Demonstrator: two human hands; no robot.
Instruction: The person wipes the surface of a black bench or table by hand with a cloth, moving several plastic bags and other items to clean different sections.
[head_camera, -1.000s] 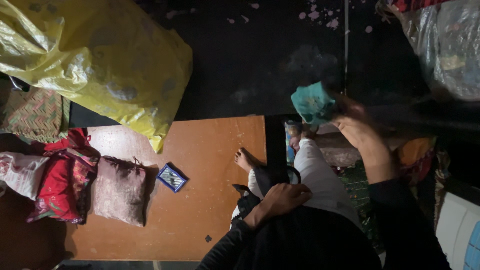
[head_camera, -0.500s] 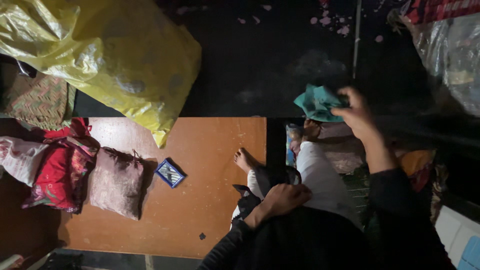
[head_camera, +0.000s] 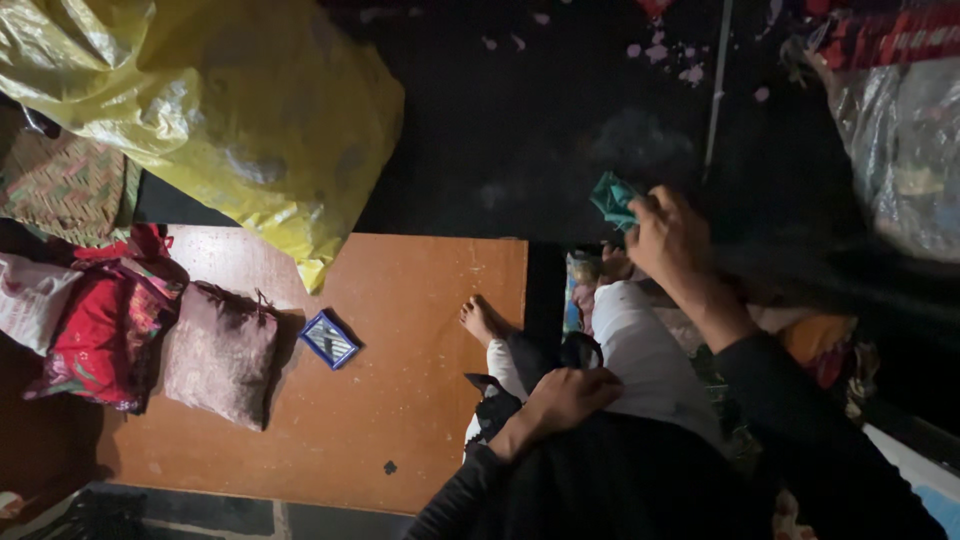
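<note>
From the camera on my head I look down at my own body and the floor. My right hand (head_camera: 668, 238) is lifted in front of me, and its fingers are closed around a small teal cloth (head_camera: 612, 199); the cloth is crumpled, and only the part that sticks out to the left of my knuckles can be seen, against a dark surface (head_camera: 520, 120) with some pale spots. My left hand (head_camera: 566, 397) rests on my lap with the fingers curled loosely on dark fabric (head_camera: 530, 365); I cannot tell if it really grips this fabric or only lies on it. Just below the teal cloth there is my leg in white trousers (head_camera: 635, 350), and left of this leg my bare foot (head_camera: 480, 320) stands on the edge of a brown wooden board (head_camera: 400, 380). Further left of the teal cloth, on the same board, lie a small blue square packet (head_camera: 328, 339), then a dusty pink cushion (head_camera: 220, 352), then a red patterned bundle (head_camera: 100, 335). A big yellow plastic sack (head_camera: 220, 110) lies far to the upper left of the cloth and hangs over the top edge of the board. To the right of the cloth, at the picture's edge, there is a clear plastic bag (head_camera: 900, 150).
</note>
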